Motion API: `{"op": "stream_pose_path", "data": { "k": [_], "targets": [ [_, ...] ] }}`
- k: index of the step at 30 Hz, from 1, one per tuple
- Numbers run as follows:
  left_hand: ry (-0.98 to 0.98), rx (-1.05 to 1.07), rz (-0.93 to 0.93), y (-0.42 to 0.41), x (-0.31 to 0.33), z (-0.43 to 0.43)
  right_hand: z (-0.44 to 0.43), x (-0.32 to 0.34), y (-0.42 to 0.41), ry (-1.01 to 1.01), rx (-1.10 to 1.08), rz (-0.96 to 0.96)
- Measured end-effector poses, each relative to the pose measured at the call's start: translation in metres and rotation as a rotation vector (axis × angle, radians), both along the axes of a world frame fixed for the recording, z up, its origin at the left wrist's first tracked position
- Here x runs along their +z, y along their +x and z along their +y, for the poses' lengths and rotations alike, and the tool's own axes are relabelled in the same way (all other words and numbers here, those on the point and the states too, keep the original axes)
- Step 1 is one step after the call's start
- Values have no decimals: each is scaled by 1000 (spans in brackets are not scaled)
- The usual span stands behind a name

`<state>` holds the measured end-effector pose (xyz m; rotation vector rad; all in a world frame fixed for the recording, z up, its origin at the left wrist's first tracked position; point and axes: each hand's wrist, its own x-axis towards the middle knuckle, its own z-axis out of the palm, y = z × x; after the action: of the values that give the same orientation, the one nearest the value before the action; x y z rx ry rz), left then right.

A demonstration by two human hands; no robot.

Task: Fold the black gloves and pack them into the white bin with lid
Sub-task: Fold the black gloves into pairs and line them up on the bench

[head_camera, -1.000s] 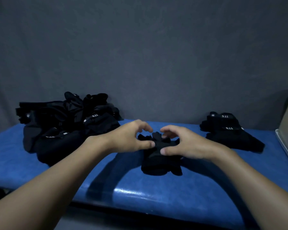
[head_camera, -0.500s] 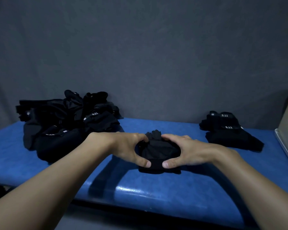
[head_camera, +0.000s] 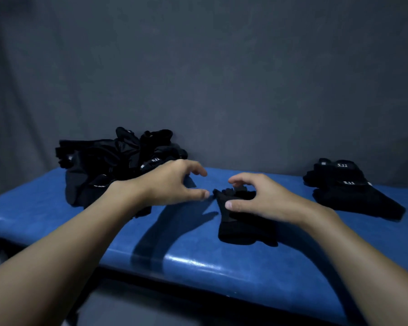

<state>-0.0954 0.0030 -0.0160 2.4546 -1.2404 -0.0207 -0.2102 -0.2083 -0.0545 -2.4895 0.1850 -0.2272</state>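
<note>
A folded pair of black gloves lies in the middle of the blue padded bench. My right hand arches over its far end, with the thumb on the pair's left side and the fingers curled over the glove fingertips. My left hand hovers to the left of the pair, fingers loosely curled and holding nothing, just in front of a heap of unfolded black gloves. A stack of folded black gloves sits at the right. The white bin is out of view.
A dark grey cloth backdrop hangs right behind the bench. The bench's front edge runs across the lower part of the view, with dark floor below it.
My left hand has let go of the folded pair and moved left toward the heap. The right hand stays on the pair. The view has swung left, so the white bin has dropped out.
</note>
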Motion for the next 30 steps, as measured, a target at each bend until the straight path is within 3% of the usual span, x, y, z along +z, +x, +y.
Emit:
{"op": "stream_pose_path", "data": {
  "k": [8, 14, 22, 30],
  "targets": [
    [-72, 271, -221, 22, -1, 59, 57, -6, 38, 46, 68, -120],
    [-62, 350, -195, 33, -13, 91, 95, -13, 68, 61, 105, -96],
    [-44, 329, -149, 38, -15, 97, 117, -16, 83, -91, 70, -28],
    [-3, 337, -149, 34, -12, 91, 111, -4, 78, 174, 67, -328]
  ]
}}
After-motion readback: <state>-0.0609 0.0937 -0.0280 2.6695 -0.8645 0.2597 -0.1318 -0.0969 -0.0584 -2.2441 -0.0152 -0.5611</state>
